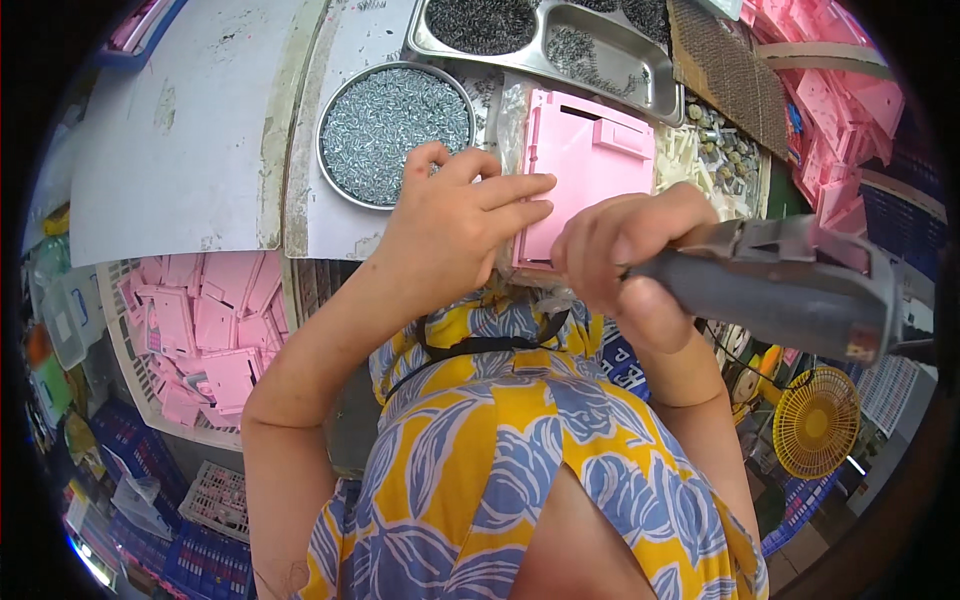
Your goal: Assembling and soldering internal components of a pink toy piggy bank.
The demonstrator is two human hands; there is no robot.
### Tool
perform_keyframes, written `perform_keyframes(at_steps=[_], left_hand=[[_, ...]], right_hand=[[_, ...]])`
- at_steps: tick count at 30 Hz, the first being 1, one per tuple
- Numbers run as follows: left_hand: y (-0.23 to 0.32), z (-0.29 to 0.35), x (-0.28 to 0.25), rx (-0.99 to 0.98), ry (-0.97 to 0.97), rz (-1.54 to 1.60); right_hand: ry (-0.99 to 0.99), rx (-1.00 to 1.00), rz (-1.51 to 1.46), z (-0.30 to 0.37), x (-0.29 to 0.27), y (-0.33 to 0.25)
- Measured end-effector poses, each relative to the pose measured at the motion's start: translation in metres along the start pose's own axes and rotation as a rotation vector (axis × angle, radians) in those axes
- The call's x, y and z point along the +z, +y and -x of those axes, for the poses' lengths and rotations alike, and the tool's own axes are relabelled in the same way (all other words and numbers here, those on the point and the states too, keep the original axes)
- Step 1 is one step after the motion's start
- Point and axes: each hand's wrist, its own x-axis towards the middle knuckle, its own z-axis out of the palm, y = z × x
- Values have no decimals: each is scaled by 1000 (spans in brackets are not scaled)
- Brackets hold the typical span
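A pink plastic case [575, 175] with a slot and a raised block near its far end lies on the bench in front of me. My left hand [450, 215] reaches over its left edge. Two fingers stretch onto the case while the others bend back beside the screw dish; what may be under the palm is hidden. My right hand [645, 240] wraps round the grey handle of an electric screwdriver [770, 290] above the near right part of the case. The tool's back end, with a metal hanger, points right; its tip is hidden behind my fingers.
A round metal dish [322, 140] of small screws stands left of the case. Behind lies a divided steel tray [530, 50] with dark springs. Small cream parts [690, 165] sit to the right. Pink pieces fill a crate [150, 400] at lower left. A yellow fan [815, 422] stands at lower right.
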Motion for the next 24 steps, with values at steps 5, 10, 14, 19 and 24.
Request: perform_keyframes(at_steps=[5, 10, 14, 19, 24], left_hand=[[1, 3, 5, -26, 24, 2], [-2, 0, 8, -24, 22, 32], [-5, -23, 8, -2, 66, 114], [7, -129, 83, -297, 287, 265], [47, -106, 15, 539, 396, -156]], right_hand=[[-66, -15, 64, 6, 3, 8], [-272, -216, 252, 2, -8, 23], [-356, -84, 164, -11, -14, 18], [-254, -75, -302, -25, -40, -48], [-206, -217, -645, -8, -85, -119]])
